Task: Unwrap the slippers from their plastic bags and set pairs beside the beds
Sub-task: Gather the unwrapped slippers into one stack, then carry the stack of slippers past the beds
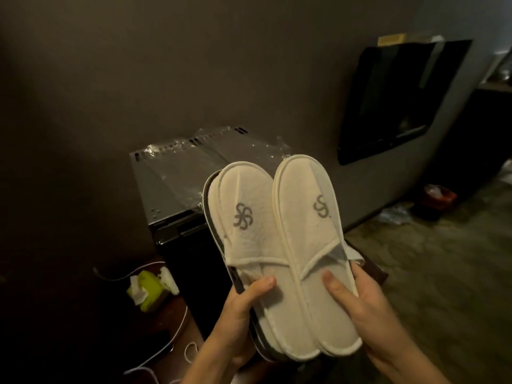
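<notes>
Two white slippers with grey logos are held up in front of me, toes away. The left slipper [243, 225] sits on top of others stacked beneath it, and my left hand [241, 314] grips that stack from the left, thumb on top. The right slipper [310, 234] lies beside it, with my right hand [365, 306] holding its heel end, thumb on the insole. No plastic covers the slippers. Empty clear plastic bags [194, 164] lie on the grey top of a mini fridge [171, 225] just behind.
A dark wall-mounted TV [396, 101] hangs to the right. A bin with yellow-green rubbish [149, 289] stands at lower left beside white cables. Crumpled plastic [393, 214] and a red-lined bin [437, 198] lie on the patterned carpet at right.
</notes>
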